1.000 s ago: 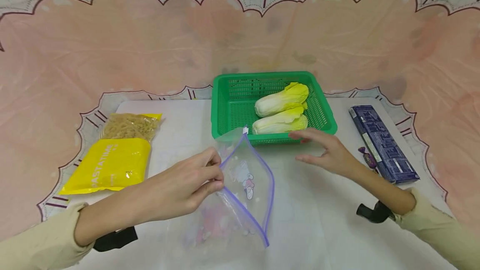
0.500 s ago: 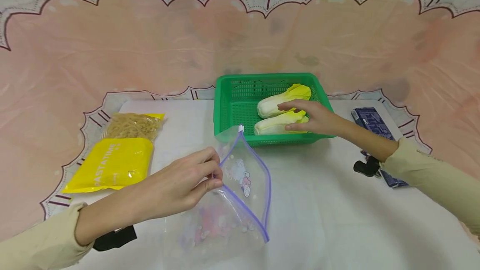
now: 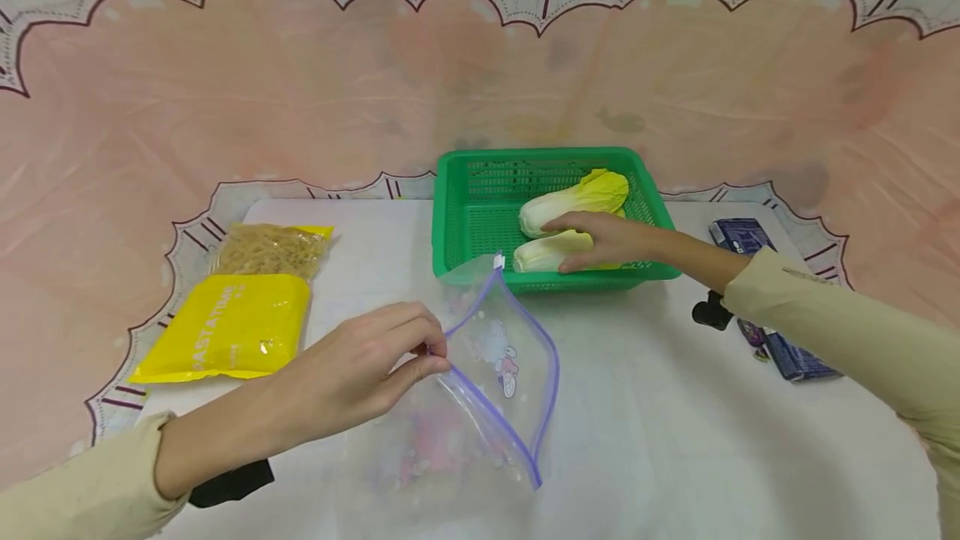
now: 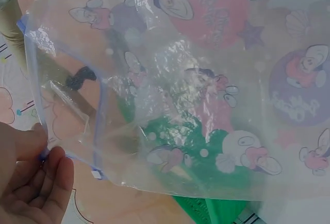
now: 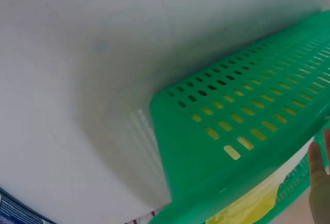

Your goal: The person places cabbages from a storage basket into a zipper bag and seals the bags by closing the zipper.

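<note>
A left hand [image 3: 378,361] pinches the zip bag [image 3: 457,432] by its gaping mouth, while a right hand [image 3: 607,238] straddles the nearer cabbage [image 3: 540,253] in the green basket [image 3: 442,219] — contact unclear — where a gentle, full wrap would probably hold best.

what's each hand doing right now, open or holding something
Left hand: holding the clear plastic bag with purple edging.
Right hand: over the nearer oblong white-and-yellow cabbage; whether it grips cannot be told.
</note>
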Demonstrator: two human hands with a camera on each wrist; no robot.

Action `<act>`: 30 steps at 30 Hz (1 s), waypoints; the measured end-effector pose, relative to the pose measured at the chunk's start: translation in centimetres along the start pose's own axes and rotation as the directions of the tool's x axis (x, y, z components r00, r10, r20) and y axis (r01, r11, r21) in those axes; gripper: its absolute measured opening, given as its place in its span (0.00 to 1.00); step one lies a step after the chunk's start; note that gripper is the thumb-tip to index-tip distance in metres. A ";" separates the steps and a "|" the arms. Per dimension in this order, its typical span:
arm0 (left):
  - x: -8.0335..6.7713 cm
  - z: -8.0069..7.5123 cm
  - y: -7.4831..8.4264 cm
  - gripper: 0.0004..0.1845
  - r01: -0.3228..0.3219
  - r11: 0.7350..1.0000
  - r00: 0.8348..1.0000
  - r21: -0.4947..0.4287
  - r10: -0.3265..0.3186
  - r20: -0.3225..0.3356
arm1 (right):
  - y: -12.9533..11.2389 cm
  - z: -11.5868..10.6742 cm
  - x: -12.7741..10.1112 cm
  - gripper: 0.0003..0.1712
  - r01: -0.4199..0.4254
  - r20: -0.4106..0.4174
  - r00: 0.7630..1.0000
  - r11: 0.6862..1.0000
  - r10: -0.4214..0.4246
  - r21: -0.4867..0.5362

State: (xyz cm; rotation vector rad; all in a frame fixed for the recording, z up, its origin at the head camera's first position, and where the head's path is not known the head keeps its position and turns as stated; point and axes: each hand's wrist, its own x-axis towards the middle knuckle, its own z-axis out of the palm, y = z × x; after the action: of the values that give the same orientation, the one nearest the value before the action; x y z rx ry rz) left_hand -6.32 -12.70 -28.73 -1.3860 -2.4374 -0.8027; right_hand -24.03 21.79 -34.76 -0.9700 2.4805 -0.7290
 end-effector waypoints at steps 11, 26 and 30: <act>-0.2 0.1 -0.3 0.23 0.030 0.998 0.995 -0.050 -0.034 -0.098 | 0.5 -0.4 1.4 0.36 0.003 0.082 0.997 0.997 0.003 -0.076; -0.9 0.4 -0.7 0.16 0.059 0.993 0.988 -0.098 -0.072 -0.139 | 0.4 0.2 2.8 0.33 0.038 0.169 0.985 0.995 -0.022 -0.092; -1.0 0.3 -0.7 0.16 0.086 0.992 0.986 -0.093 -0.098 -0.135 | 0.6 0.3 3.2 0.34 0.036 0.185 0.983 0.994 -0.017 -0.103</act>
State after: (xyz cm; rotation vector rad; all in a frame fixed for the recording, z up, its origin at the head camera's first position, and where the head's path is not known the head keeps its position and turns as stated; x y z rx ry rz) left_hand -6.37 -13.54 -29.72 -1.2081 -2.3997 -1.0025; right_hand -26.41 19.88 -35.83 -1.0597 2.3686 -0.4952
